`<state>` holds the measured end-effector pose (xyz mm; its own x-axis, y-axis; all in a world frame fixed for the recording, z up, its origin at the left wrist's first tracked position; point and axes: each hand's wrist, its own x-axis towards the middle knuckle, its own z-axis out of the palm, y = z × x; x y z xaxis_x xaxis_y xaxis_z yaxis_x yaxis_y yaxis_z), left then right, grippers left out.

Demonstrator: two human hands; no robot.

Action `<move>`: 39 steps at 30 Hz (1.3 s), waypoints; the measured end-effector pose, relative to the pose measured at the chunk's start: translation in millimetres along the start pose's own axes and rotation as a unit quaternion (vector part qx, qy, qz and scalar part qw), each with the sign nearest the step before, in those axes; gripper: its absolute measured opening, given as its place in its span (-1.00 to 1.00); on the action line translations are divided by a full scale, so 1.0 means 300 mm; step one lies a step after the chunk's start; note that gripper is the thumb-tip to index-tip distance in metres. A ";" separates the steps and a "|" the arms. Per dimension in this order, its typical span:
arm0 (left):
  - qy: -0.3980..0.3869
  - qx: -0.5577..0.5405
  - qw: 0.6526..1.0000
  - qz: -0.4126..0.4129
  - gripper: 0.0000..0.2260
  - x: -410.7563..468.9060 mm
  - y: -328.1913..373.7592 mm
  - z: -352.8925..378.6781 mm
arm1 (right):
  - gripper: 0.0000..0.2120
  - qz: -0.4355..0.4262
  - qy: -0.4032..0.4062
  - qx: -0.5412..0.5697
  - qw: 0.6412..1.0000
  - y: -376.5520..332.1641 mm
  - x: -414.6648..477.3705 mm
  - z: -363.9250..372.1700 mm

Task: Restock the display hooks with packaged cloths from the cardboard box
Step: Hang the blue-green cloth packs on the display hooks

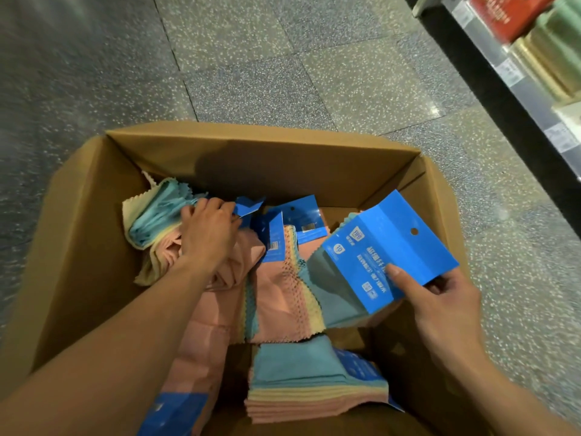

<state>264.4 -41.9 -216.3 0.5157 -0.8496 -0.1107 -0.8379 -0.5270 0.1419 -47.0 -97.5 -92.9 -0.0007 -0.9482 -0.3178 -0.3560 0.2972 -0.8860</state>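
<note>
- A speckled grey tile floor (283, 73) runs to a stocked shop shelf (515, 77) at far right. No display hooks are in view.
- One open cardboard box (78, 247) sits near the person on the floor, flaps spread, so both arms can reach in.
- The right hand (446, 303) pinches the held pack (390, 247) over the box's right side, thumb on the blue card's face and fingers (440, 283) clamped behind. This probably keeps the hanging hole (414, 231) free for a hook.
- The left hand (209, 231) reaches to the far-left pack (147, 221), fingers curled onto its cloths, seemingly gathering a second one.
- I count six blue card headers, so roughly six packs, overlapping; the exact number is uncertain.
</note>
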 end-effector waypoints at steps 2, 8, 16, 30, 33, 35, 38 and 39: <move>0.020 -0.009 1.000 0.002 -0.74 -0.011 -0.007 -0.009 | -0.67 -0.005 -0.003 0.000 1.000 -0.003 0.002 0.004; 0.092 -0.028 0.995 0.029 -0.80 -0.060 -0.046 -0.058 | -0.67 -0.029 -0.008 -0.023 0.999 -0.027 -0.005 0.012; 0.190 -0.184 0.964 0.010 -0.79 -0.124 -0.095 -0.213 | -0.72 -0.064 -0.017 -0.030 0.997 -0.127 -0.037 -0.024; 0.249 -0.419 0.870 -0.079 -0.84 -0.350 0.070 -0.647 | -0.72 -0.093 -0.045 -0.009 0.995 -0.323 -0.150 -0.130; 0.189 -0.467 0.859 -0.092 -0.73 -0.400 0.056 -0.738 | -0.67 -0.108 -0.063 0.022 0.992 -0.423 -0.178 -0.143; 0.169 -0.495 0.848 -0.092 -0.69 -0.438 0.057 -0.823 | -0.69 -0.129 -0.084 0.036 0.987 -0.516 -0.193 -0.148; 0.181 -0.506 0.837 -0.104 -0.61 -0.499 0.089 -0.962 | -0.66 -0.164 -0.121 0.055 0.977 -0.666 -0.213 -0.160; 0.193 -0.509 0.830 -0.117 -0.60 -0.516 0.097 -1.004 | -0.65 -0.174 -0.129 0.059 0.974 -0.716 -0.220 -0.163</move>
<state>214.2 68.5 101.2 0.8270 -0.5606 0.0434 -0.2219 -0.2546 0.9413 -16.2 -104.2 134.8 0.3420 -0.9383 -0.0516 -0.1828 -0.0126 -0.9831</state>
